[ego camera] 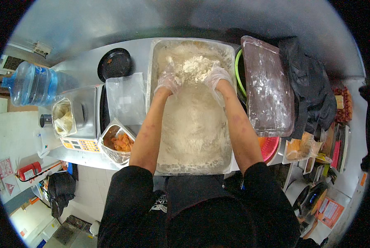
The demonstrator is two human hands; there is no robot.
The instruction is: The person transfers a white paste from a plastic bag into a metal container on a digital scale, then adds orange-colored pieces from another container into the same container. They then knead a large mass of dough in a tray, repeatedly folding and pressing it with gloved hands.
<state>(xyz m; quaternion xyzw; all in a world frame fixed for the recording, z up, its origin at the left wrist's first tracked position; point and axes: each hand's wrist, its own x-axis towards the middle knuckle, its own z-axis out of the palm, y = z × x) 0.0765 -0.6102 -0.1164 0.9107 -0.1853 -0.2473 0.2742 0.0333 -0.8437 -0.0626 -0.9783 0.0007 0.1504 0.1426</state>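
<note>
A large rectangular metal tray (229,148) lies before me, spread with pale flour (192,124). Toward its far end is a lumpy heap of floured pieces (197,66); what is under the coating cannot be made out. My left hand (168,81), in a clear plastic glove dusted with flour, is at the heap's left side with thumb and fingers apart. On the opposite side my right hand (218,77), gloved likewise, touches the heap's edge. Flour partly hides its fingertips.
Left of the tray are a clear plastic bag (126,99), a black round pan (115,64), a digital scale (81,144) bearing a metal container (64,117), and a container of orange food (121,142). To the right, a floured brown tray (268,90) leans over a green-rimmed bowl (239,74).
</note>
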